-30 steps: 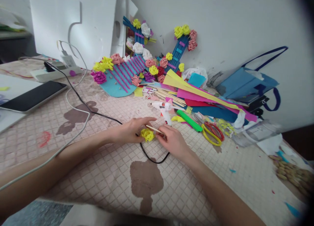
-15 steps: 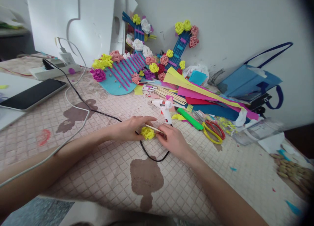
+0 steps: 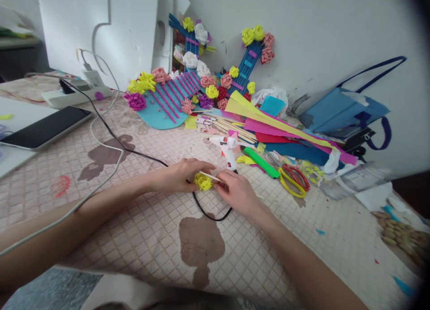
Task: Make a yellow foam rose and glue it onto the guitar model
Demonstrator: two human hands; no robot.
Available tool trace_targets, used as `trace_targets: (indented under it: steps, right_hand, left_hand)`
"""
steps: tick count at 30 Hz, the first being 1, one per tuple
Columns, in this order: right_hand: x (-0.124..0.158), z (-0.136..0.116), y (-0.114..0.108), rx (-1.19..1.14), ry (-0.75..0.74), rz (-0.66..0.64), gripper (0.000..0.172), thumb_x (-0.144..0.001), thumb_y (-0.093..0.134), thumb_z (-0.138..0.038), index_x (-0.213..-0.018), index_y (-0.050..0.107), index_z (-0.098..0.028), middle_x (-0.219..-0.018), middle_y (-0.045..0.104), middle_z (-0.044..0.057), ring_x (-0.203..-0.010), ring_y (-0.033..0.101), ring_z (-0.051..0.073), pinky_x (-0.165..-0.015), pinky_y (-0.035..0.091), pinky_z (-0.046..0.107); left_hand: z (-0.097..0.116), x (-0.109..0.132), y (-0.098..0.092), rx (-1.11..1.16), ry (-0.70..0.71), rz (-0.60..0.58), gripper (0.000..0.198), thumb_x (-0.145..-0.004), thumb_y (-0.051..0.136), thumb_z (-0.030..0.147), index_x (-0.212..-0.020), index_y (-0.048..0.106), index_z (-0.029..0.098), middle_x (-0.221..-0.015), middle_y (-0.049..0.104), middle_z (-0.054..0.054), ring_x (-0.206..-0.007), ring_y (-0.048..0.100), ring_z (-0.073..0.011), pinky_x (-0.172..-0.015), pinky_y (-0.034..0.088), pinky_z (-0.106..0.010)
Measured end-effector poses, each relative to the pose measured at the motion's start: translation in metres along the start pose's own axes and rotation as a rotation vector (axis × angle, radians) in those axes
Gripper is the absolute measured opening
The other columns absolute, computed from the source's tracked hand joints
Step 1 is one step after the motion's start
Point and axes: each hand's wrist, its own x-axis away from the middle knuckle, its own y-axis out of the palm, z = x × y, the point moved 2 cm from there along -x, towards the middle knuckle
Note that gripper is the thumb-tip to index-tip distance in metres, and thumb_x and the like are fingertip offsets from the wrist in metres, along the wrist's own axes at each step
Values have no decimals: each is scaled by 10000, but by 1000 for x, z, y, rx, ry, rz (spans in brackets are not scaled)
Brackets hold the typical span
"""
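Note:
A yellow crepe-paper flower (image 3: 203,182) sits between my hands, low over the table. My left hand (image 3: 181,175) is closed on its left side, the thumb beneath and the fingers curved above. A thin wooden stick (image 3: 210,176) lies across the top of the flower. My right hand (image 3: 239,192) pinches the stick's right end, its fingertips close to the petals. Beyond my right hand, a white hot glue gun (image 3: 228,153) rests on the table. Its black cord (image 3: 210,218) loops under and in front of my hands.
Flower-decorated blue guitar shapes (image 3: 164,117) lean at the back. Bundled sticks (image 3: 235,128), paper sheets (image 3: 289,126), a green cutter (image 3: 262,162) and yellow-handled scissors (image 3: 291,189) lie to the right. A phone (image 3: 47,128) and power strip (image 3: 63,97) are left; a white cable (image 3: 110,180) crosses my left arm.
My hands, the flower and the stick keep nearly the same pose. The whole view has shifted very slightly.

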Motion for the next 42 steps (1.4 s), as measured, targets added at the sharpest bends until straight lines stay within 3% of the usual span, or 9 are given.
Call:
trace_targets:
  steps: [9, 13, 18, 25, 30, 35, 42]
  right_hand:
    - [3, 0, 2, 11, 37, 25, 87, -816, 500, -159, -741, 507, -203, -761, 559, 0, -687, 520, 140, -597, 344, 254]
    - [3, 1, 3, 14, 52, 30, 80, -808, 506, -158, -741, 516, -201, -759, 565, -2, -678, 519, 136, -590, 339, 252]
    - [3, -2, 3, 21, 65, 27, 76, -796, 509, -151, -741, 516, -203, -754, 567, 0, -670, 516, 137, -584, 339, 251]
    - [6, -6, -3, -30, 45, -13, 106, -884, 505, -295, -828, 509, -205, -783, 604, 8, -693, 552, 150, -594, 355, 258]
    - [11, 0, -15, -86, -15, -8, 195, -965, 360, -326, -924, 517, -217, -834, 614, 6, -712, 558, 137, -636, 387, 256]
    - [15, 9, -16, -21, -150, -72, 169, -948, 418, -288, -916, 563, -208, -921, 599, 29, -799, 563, 143, -687, 409, 252]
    - [17, 8, -13, 7, -183, -66, 145, -938, 427, -237, -986, 562, -214, -938, 618, 32, -835, 570, 151, -698, 417, 262]
  left_hand:
    - [-2, 4, -12, -5, -32, -41, 589, -752, 631, 199, -1297, 409, 194, -1271, 533, -94, -1160, 500, -226, -973, 392, -372]
    - [-2, 8, -15, -61, -84, -32, 702, -737, 695, 356, -1336, 354, 222, -1253, 538, -91, -1158, 489, -245, -963, 373, -392]
    - [11, 7, -5, -234, -159, 35, 828, -677, 699, 556, -1338, 370, 181, -1165, 570, -125, -1108, 499, -314, -932, 338, -470]
    - [20, 7, 4, -249, -161, 119, 586, -799, 624, 357, -1306, 383, 190, -1135, 591, -112, -1079, 514, -289, -894, 351, -447]
    - [9, 8, -3, -132, -122, 83, 638, -774, 620, 206, -1343, 332, 223, -1164, 587, -83, -1126, 483, -264, -939, 350, -445]
    - [4, 9, -12, -100, -83, 43, 605, -776, 619, 211, -1324, 363, 229, -1282, 510, -96, -1207, 435, -260, -981, 353, -440]
    - [9, 12, -15, -104, -8, 18, 588, -771, 632, 252, -1312, 402, 245, -1290, 500, -91, -1229, 422, -258, -1017, 331, -434]
